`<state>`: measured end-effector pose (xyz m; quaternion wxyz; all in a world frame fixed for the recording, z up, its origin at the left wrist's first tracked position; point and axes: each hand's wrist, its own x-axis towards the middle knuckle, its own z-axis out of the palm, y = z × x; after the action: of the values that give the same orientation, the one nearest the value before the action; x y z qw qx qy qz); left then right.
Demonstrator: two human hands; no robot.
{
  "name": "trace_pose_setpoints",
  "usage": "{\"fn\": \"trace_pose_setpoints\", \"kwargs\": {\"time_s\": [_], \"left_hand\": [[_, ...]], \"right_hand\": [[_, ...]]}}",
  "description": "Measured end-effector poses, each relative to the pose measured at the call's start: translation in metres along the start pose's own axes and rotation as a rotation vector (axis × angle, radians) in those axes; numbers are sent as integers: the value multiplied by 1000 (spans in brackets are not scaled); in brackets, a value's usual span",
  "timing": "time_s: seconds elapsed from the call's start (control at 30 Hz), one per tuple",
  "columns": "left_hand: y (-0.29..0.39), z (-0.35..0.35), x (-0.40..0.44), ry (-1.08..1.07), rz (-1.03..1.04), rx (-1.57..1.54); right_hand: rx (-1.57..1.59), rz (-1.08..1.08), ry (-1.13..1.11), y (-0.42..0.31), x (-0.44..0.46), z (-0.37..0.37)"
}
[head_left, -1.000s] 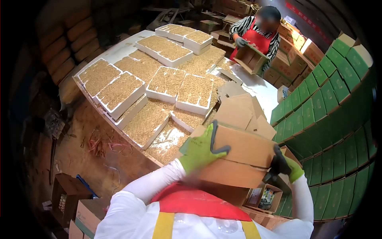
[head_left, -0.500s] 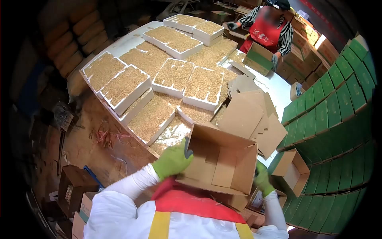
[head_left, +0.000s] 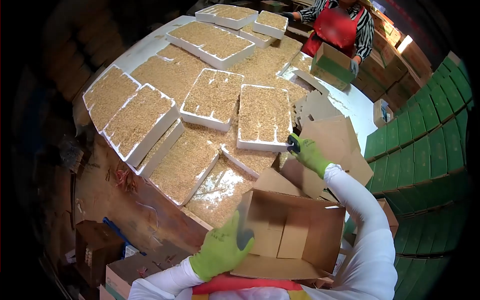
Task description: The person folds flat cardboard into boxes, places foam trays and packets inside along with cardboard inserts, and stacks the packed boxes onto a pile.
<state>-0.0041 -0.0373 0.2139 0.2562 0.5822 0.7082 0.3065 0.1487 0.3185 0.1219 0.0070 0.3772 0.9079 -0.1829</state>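
My left hand (head_left: 222,247), in a green glove with dark fingertips, grips the left wall of an open cardboard box (head_left: 280,230). The box is tilted toward me, and only cardboard shows inside. My right hand (head_left: 307,152), gloved alike, is stretched forward with its fingers closed at the near right corner of a white foam tray (head_left: 265,147). Tan grain-like husks fill that tray to the top. Beside it on the left sits another husk-filled foam tray (head_left: 206,120). Flat cardboard pieces (head_left: 330,135) lie under and right of my right forearm.
More filled foam trays (head_left: 145,145) cover the white table (head_left: 145,50), with loose husks spread between them. Green boxes (head_left: 425,145) are stacked high along the right. Across the table a co-worker in a red apron (head_left: 335,27) holds a green-and-brown box (head_left: 331,65).
My right hand has left the box's right side and reached forward to the foam tray's corner. The box, still in my left hand, is lower and nearer my body.
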Motion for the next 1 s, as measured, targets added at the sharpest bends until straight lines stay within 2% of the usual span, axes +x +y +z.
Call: {"fn": "trace_pose_setpoints", "kwargs": {"time_s": [0.07, 0.1, 0.2, 0.23, 0.27, 0.33, 0.37, 0.43, 0.47, 0.53, 0.57, 0.67, 0.77, 0.8, 0.87, 0.9, 0.93, 1.0], "left_hand": [[-2, -5, 2, -20, -9, -28], [-3, -6, 2, -19, -10, -46], [-4, -15, 3, -35, -49, -135], [-4, -18, 3, -51, -68, -167], [-6, -19, 5, -63, -45, -187], [-5, -17, 6, -82, -9, -228], [5, -22, 11, -130, -72, -241], [0, -7, 5, -56, -45, -184], [1, -4, 6, -17, -27, -155], [12, -8, 10, -83, -118, -136], [19, -10, 9, -115, -168, -128], [8, 5, 2, 2, -56, 40], [12, 3, 8, -79, -120, -152], [9, 7, 11, -59, -65, -125], [2, 13, 10, -27, 29, -75], [9, 4, 15, -101, -46, -115], [6, 4, 18, -100, -4, -74], [-5, 13, 23, -41, 74, -26]], "right_hand": [[-72, 36, 73, 35, -4, 1], [-59, 37, 240, 53, -5, 6], [1157, 673, 422, 49, -9, 9], [1381, 737, 160, 47, -16, 9], [1827, 570, -129, 41, -27, 16], [1736, 614, -27, 32, -5, 34], [1729, 614, 17, 30, 7, 45], [1877, 509, 97, 48, 44, 83], [1691, 565, 145, 12, 35, 56], [1695, 614, 364, 3, 35, 54], [1717, 616, 389, 8, 35, 46], [1800, 593, 495, 28, 28, 25], [1829, 449, 486, 30, -18, -28], [1790, 358, 468, 35, -34, -42], [1739, 310, 407, 20, -77, -95], [1638, 323, 534, 12, -100, -109], [1532, 328, 658, 11, -119, -118], [1374, 121, 622, 49, -163, -112]]}}
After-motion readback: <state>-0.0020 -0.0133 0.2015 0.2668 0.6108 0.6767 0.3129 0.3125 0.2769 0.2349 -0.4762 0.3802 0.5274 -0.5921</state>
